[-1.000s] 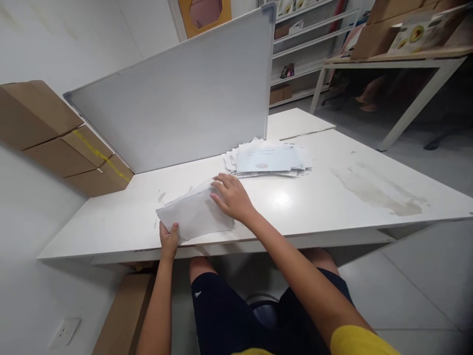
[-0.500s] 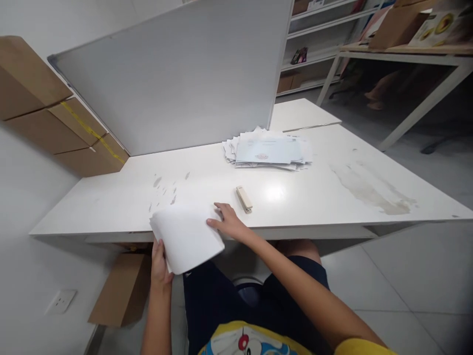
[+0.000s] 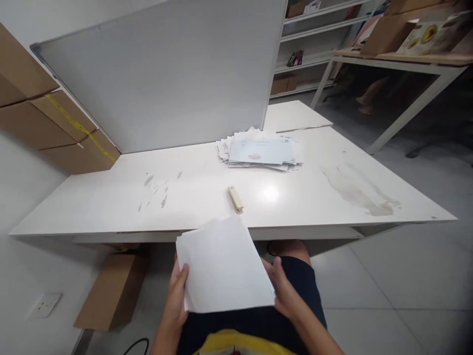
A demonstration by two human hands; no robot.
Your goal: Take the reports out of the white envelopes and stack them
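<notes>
A small stack of white paper (image 3: 225, 268) is held over my lap, in front of the table's near edge. My left hand (image 3: 179, 291) grips its left side, thumb on top and fingers underneath. At the right side my right hand (image 3: 281, 288) is against the paper's edge, thumb raised, its other fingers partly hidden behind the sheets. A cream stapler (image 3: 235, 199) lies on the white table (image 3: 199, 197), just beyond the paper. Farther back rests an uneven pile of papers (image 3: 260, 150) with a pale blue sheet on top.
A large whiteboard (image 3: 158, 79) stands along the table's back. Cardboard boxes (image 3: 79, 133) are stacked at the left, and another box (image 3: 113, 291) is below the table. Behind at the right, a person's foot (image 3: 365, 108) shows under another desk (image 3: 399, 58).
The paper stack has moved right and closer to my body, turned flatter. My right hand has come down from above the table to the stack's right edge. The view has shifted slightly.
</notes>
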